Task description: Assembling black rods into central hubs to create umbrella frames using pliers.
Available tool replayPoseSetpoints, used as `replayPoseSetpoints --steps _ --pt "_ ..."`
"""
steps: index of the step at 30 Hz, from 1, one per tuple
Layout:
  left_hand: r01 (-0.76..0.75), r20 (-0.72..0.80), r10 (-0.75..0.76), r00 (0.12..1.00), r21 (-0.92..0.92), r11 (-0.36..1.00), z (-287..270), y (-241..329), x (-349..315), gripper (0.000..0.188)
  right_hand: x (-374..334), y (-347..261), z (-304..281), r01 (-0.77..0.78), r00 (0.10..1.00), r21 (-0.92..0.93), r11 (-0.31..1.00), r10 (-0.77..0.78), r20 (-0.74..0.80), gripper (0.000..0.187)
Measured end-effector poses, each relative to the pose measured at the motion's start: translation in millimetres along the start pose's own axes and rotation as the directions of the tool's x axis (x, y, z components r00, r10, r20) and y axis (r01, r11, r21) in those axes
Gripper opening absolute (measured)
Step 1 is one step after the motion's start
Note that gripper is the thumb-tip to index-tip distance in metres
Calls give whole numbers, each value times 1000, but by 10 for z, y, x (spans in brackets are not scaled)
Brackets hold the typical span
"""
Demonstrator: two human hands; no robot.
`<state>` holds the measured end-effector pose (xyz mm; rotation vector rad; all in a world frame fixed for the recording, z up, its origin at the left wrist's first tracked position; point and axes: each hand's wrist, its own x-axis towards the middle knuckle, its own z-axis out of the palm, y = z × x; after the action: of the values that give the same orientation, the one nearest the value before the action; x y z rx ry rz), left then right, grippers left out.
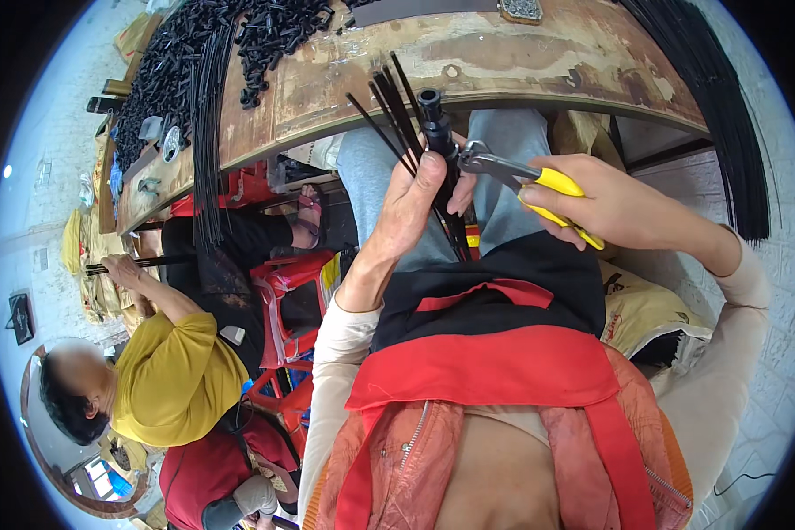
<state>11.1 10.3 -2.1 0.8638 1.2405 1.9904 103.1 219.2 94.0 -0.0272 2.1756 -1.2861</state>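
My left hand [396,216] is closed around a bundle of thin black rods [389,110] and a black tubular fitting [432,115]. The fitting's hollow end points up past my thumb, and the rods fan out beside it. In my right hand [614,199] are pliers with yellow handles [556,182], my fingers wrapped round the grips. The metal jaws [473,157] are at the side of the black fitting, close to my left fingers. Whether they bite on anything is too small to tell. Both hands are above my lap, in front of the table edge.
A worn wooden table [468,62] spans the far side. Heaped black plastic pieces [177,88] lie at its left; long black rods [724,97] hang over its right end. A person in a yellow top [181,380] sits at left beside red stools [287,309], holding black rods.
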Motion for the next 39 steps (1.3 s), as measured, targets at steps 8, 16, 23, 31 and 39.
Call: replayPoseSetpoints --steps 8,16,23,31,39 --pt "20 30 -18 999 -81 997 -12 75 -6 68 28 -1 87 -1 1000 91 996 2 -10 33" --pt "35 110 -23 994 -105 994 -64 5 43 48 -157 -328 -113 -95 994 -220 971 81 -71 37" --pt "58 74 -46 996 -167 984 -254 -44 165 47 152 -354 -202 -142 989 -248 958 127 -76 39" --pt "62 -46 -73 996 -218 974 -550 -95 295 65 805 634 -660 -79 874 -598 798 -234 -427 37" --pt "94 -77 -89 993 66 993 -440 -3 180 39 1048 1204 -1021 -292 685 -887 357 -569 -455 37"
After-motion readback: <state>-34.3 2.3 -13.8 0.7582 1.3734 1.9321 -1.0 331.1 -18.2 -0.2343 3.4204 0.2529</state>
